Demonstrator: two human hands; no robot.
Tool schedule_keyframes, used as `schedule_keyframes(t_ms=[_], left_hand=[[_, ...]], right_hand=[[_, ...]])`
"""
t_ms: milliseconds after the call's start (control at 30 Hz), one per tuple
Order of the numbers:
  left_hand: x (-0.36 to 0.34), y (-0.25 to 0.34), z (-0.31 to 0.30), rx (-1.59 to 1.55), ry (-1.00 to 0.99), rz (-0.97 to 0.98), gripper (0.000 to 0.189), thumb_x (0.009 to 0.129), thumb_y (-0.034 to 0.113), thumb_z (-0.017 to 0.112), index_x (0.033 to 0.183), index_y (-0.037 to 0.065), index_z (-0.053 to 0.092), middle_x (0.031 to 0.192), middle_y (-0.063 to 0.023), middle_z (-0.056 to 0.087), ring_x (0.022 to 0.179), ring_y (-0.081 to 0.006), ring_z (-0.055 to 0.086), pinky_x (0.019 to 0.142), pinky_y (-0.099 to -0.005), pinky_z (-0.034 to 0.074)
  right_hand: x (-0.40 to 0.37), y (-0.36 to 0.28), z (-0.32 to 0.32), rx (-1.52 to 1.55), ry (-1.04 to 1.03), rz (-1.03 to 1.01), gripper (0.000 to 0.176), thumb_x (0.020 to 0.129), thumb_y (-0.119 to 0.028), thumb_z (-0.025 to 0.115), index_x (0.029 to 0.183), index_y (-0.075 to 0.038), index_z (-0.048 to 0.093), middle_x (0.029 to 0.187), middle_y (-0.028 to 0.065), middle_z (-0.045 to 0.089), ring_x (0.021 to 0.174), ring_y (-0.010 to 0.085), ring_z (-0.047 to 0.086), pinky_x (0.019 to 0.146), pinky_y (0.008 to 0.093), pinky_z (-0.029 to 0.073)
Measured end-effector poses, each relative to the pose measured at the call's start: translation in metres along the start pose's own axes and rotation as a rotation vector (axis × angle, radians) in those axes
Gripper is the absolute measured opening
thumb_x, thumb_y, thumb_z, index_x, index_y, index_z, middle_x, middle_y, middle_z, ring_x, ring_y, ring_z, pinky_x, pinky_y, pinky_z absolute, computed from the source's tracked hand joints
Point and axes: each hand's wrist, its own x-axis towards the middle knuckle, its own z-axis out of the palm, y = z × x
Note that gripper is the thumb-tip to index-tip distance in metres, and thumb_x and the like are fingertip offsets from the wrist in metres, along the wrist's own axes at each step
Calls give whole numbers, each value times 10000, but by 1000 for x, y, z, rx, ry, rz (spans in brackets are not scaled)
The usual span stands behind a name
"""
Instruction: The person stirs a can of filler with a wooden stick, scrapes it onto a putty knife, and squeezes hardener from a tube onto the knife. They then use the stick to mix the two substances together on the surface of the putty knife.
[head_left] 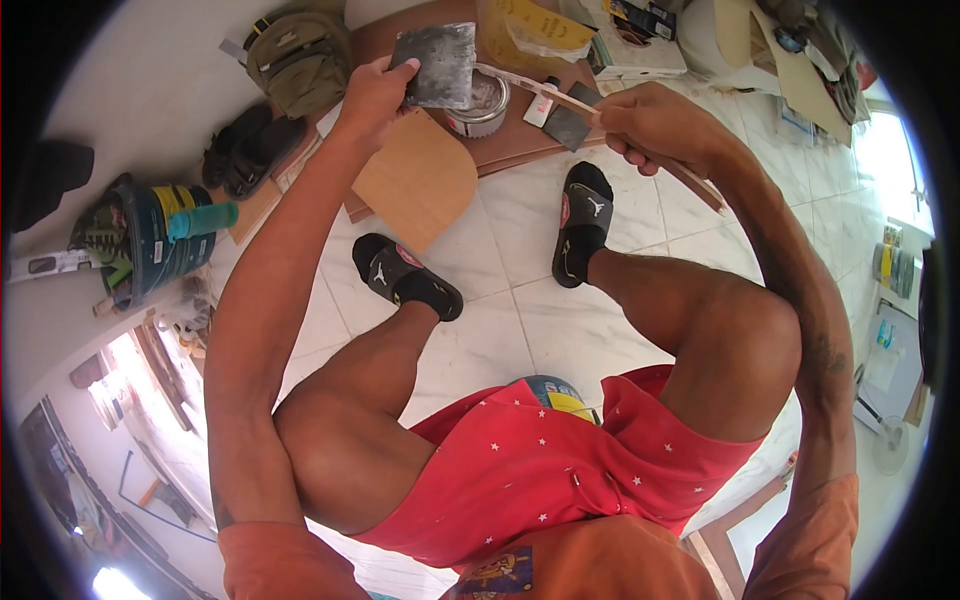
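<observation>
My left hand (pixel 385 98) grips a square grey putty spreader (pixel 440 66) by its left edge, thumb on top; grey paste is smeared over its face. In my right hand (pixel 643 125) is a thin wooden stick (pixel 545 88), fingers wrapped round it. The stick's far end, coated pale, reaches the right edge of the spreader, above an open tin (pixel 480 121) of grey paste. Right of the tin, a white tube (pixel 541 103) with a black cap lies on a brown board (pixel 510 150). Beside it lies a dark flat plate (pixel 570 122), partly behind the stick.
A tan wooden panel (pixel 425 178) with a rounded corner lies below my left hand. A yellow bag (pixel 535 30) sits behind the tin. At left are a backpack (pixel 300 65), dark sandals (pixel 250 150) and a bucket (pixel 150 240). My feet rest on white tiles (pixel 480 350).
</observation>
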Motion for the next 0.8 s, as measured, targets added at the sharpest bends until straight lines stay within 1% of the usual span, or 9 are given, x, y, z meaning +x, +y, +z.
schedule_keyframes(t_ms=[100, 200, 233, 333, 533, 567, 633, 733, 800], left_hand=[[-3, 6, -6, -56, -108, -64, 286, 1017, 205, 609, 1236, 22, 614, 1035, -7, 641, 877, -92, 590, 728, -249, 492], [0, 11, -8, -100, -154, -63, 254, 1026, 203, 594, 1216, 35, 611, 1039, 4, 636, 855, -79, 585, 694, -246, 488], [1, 12, -6, -102, -141, -50, 270, 1026, 215, 594, 1223, 31, 615, 1016, 3, 636, 840, -79, 571, 693, -251, 480], [-1, 18, -1, -86, -113, -23, 313, 1027, 238, 592, 1258, 28, 614, 976, 5, 637, 813, -77, 545, 693, -257, 466], [-8, 36, 5, -4, -71, 35, 363, 1020, 229, 614, 1323, 32, 577, 1010, 12, 659, 829, -62, 586, 670, -245, 479], [-11, 40, 8, 0, -44, 44, 378, 1018, 232, 617, 1336, 32, 572, 1015, 12, 660, 828, -62, 586, 673, -249, 479], [-13, 43, 10, 14, -23, 72, 392, 1016, 237, 621, 1347, 33, 568, 1026, 10, 663, 830, -63, 587, 679, -256, 480], [-8, 42, 6, 2, -29, 106, 382, 1016, 241, 621, 1335, 36, 574, 1042, 7, 664, 842, -66, 592, 690, -263, 480], [-6, 39, 5, -60, -20, 104, 367, 1017, 242, 620, 1320, 40, 580, 1049, 6, 663, 852, -69, 598, 696, -265, 479]], right_hand=[[-4, 4, 4, 65, -11, -16, 258, 962, -264, 579, 851, -36, 627, 678, -2, 537, 540, 85, 490, 478, 264, 417], [2, 18, 12, 129, -42, -31, 241, 965, -248, 574, 903, -30, 654, 679, -4, 535, 542, 82, 493, 481, 263, 417], [3, 21, 15, 123, -45, -32, 262, 967, -239, 569, 1017, -12, 689, 679, -4, 532, 544, 84, 497, 482, 263, 419], [1, 26, 22, 132, -12, -91, 295, 899, -250, 549, 728, -13, 585, 637, 35, 555, 530, 115, 519, 508, 282, 451], [-9, 25, 22, 118, 18, -182, 306, 915, -263, 546, 725, -25, 569, 612, 31, 532, 522, 111, 505, 505, 293, 431], [-11, 23, 21, 117, 14, -169, 244, 931, -251, 551, 875, -21, 608, 626, 14, 521, 525, 99, 493, 501, 283, 421], [-14, 22, 19, 116, 5, -143, 328, 963, -227, 561, 1176, -13, 687, 655, -20, 499, 531, 77, 469, 494, 263, 401], [-20, 18, 17, 115, 9, -153, 327, 959, -224, 554, 1171, -16, 691, 643, -30, 494, 528, 72, 464, 494, 260, 400], [-26, 12, 17, 126, 34, -170, 237, 936, -249, 541, 903, -25, 612, 636, 3, 518, 525, 93, 491, 496, 283, 423]])
